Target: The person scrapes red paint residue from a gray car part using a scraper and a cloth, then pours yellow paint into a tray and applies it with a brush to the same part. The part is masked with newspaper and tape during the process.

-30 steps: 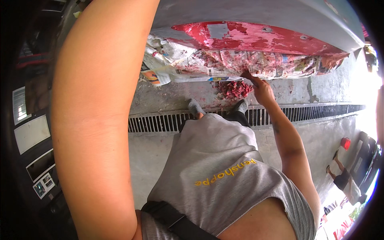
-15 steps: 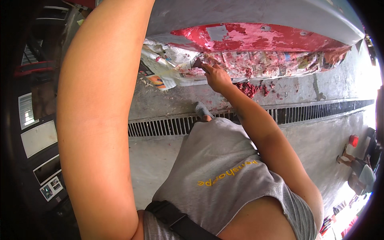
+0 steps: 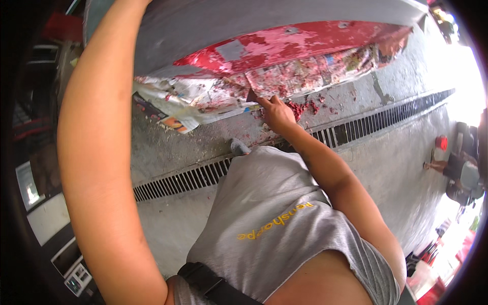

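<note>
My right hand (image 3: 277, 113) grips a small dark scraper (image 3: 251, 95), its blade over stained, crumpled newspaper (image 3: 320, 68) along the lower edge of a gray vehicle body panel (image 3: 244, 18). Above the paper runs a red band (image 3: 274, 43) with flaking pink and gray patches. Red flakes (image 3: 297, 111) lie in a heap on the concrete beside my hand. My left forearm (image 3: 101, 152) reaches up past the panel's left side; my left hand is out of the picture beyond the top edge.
A floor drain grate (image 3: 381, 117) runs behind my feet (image 3: 239, 147). At the far right a person (image 3: 460, 170) in shorts is near a red round object (image 3: 441, 143) and dark items. Framed panels (image 3: 76, 274) and dark shapes line the far left.
My right hand with the scraper moved left along the newspaper, then slightly down. The view has turned, so the panel and grate now slope upward to the right.
</note>
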The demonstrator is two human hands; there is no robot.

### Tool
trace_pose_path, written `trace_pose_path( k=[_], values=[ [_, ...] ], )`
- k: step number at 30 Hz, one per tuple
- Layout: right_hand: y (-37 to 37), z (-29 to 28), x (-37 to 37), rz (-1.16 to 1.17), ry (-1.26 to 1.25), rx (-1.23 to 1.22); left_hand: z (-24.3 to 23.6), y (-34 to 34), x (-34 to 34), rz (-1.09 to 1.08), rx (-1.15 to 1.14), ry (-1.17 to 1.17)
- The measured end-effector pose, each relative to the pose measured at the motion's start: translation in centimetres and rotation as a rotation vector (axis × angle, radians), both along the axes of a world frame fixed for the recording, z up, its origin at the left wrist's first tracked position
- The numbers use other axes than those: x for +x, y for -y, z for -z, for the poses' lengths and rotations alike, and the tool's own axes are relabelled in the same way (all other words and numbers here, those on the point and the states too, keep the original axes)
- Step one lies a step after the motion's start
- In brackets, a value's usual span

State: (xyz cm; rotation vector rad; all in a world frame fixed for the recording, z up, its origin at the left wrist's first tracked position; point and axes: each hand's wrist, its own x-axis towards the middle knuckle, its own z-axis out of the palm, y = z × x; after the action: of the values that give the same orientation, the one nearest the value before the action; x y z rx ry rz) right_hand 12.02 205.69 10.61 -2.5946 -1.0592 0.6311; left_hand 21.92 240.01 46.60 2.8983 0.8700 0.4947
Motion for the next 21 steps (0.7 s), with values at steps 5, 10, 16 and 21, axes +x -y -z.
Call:
trace_pose_path(
  k=[5, 10, 16, 21],
  values=[
    [7.0, 0.5, 4.1, 0.167, 0.048, -0.104, 0.6, -0.8, 0.5, 0.058, -0.003, 0.066],
    [15.5, -1.2, 8.5, 0.240, 0.186, -0.072, 0.9, -1.4, 0.5, 0.111, 0.005, 0.080],
    [13.1, 2.0, 8.3, 0.553, -0.005, 0.082, 1.3, -3.6, 0.7, 0.180, -0.027, 0.090],
    [15.1, 1.9, 4.7, 0.526, -0.131, -0.018, 2.0, -5.4, 1.4, 0.197, 0.059, 0.126]
  ],
)
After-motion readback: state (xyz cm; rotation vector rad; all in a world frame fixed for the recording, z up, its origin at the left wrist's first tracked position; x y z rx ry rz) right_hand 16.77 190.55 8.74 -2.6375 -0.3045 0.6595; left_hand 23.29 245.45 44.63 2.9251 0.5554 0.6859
